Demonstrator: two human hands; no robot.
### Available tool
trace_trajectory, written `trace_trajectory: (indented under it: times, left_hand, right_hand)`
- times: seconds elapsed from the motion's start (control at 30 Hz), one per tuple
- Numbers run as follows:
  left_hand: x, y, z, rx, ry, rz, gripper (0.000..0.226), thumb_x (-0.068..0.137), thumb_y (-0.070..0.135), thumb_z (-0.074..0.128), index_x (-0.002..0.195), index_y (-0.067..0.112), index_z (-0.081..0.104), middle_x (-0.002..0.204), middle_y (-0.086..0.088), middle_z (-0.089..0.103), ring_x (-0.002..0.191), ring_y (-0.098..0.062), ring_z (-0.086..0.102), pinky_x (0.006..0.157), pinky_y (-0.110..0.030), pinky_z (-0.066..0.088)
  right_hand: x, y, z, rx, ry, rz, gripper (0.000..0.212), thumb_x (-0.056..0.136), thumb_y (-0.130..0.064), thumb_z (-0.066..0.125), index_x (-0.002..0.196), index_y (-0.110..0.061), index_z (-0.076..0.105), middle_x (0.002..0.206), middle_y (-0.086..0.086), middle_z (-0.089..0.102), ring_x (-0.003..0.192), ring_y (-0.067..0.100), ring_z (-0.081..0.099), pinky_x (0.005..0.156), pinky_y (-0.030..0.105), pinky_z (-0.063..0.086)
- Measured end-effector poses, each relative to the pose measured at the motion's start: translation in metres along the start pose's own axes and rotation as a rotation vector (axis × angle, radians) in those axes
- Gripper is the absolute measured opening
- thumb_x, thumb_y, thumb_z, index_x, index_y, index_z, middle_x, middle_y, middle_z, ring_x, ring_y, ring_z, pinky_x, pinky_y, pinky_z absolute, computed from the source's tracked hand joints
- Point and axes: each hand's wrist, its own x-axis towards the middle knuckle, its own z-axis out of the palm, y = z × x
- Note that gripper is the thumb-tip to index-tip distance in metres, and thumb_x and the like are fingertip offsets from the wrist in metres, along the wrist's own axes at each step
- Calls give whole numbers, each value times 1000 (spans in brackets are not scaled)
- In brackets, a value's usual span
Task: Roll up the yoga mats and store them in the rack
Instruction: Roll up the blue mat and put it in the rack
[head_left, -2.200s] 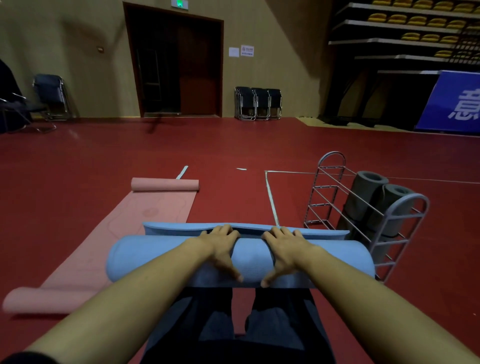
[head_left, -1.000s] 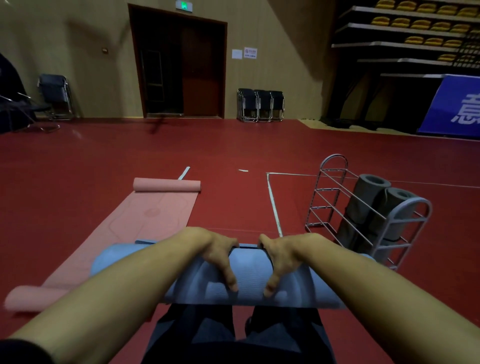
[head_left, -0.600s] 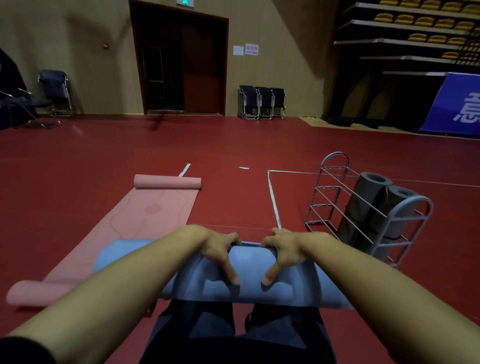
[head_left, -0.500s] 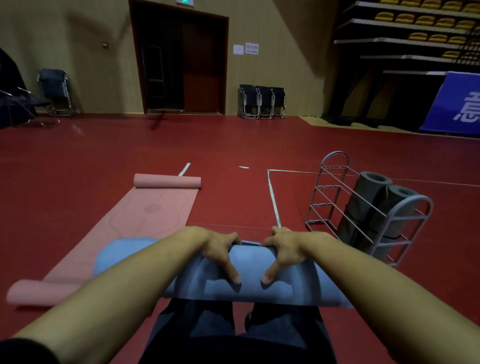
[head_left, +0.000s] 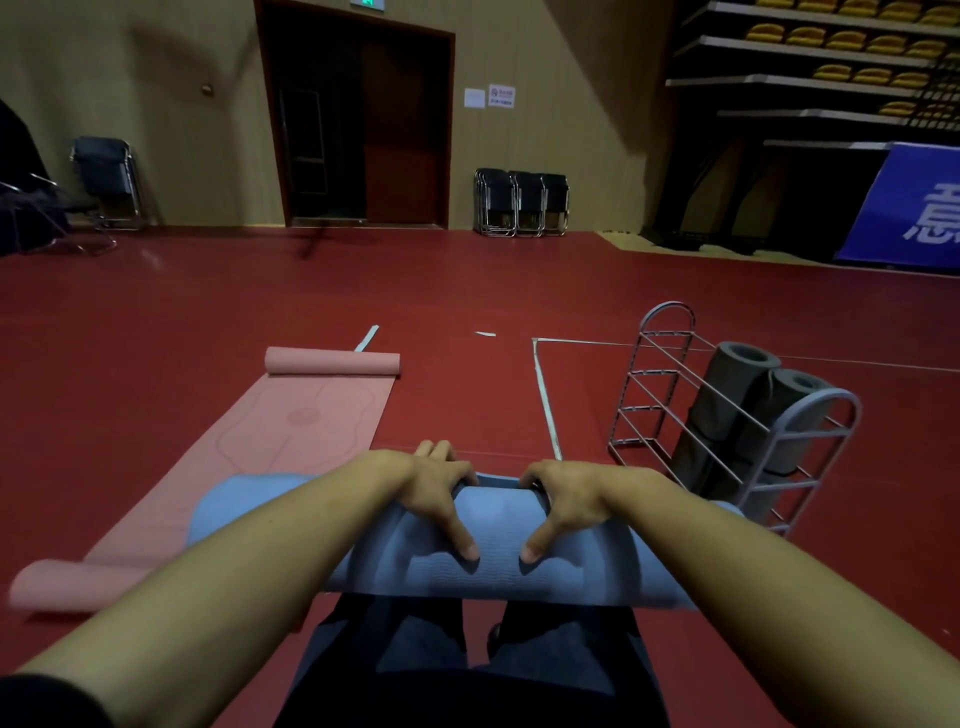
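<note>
A blue yoga mat (head_left: 498, 540), fully rolled into a thick tube, lies crosswise in front of my knees. My left hand (head_left: 441, 493) and my right hand (head_left: 566, 499) both clasp it near the middle, fingers curled over its far side and thumbs pressing the near face. A pink mat (head_left: 291, 431) lies flat on the floor to the left, with both ends curled. To the right stands a grey wire rack (head_left: 748, 415) holding two dark grey rolled mats (head_left: 737, 395).
Red sports floor (head_left: 156, 322) with white tape lines (head_left: 545, 405) stretches ahead. Folded chairs (head_left: 522, 202) stand by the far wall next to a dark doorway (head_left: 358, 124). Another chair (head_left: 104, 176) is at the left, a blue banner (head_left: 914, 208) at the right.
The flat blue strip beyond the roll has been wound in, so the mat is now a full tube. My hands went from flat on top to clasping it.
</note>
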Motion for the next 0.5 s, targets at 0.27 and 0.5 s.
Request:
trace_trajectory:
  times: [0.27, 0.5]
  left_hand:
    - [0, -3, 1, -20, 80, 18, 124, 54, 74, 88, 153, 36, 23, 145, 2, 31, 140, -25, 32, 117, -54, 34]
    - [-5, -3, 0, -153, -10, 46, 101, 62, 65, 90, 147, 31, 47, 138, 11, 59, 119, -16, 60, 104, -36, 50]
  right_hand:
    - [2, 4, -1, 22, 26, 6, 107, 50, -67, 94, 137, -29, 43, 127, -5, 61, 110, 17, 62, 102, 42, 52]
    - [7, -4, -5, -81, -86, 31, 123, 64, -65, 88, 160, -30, 20, 157, 0, 37, 140, 26, 44, 116, 47, 39]
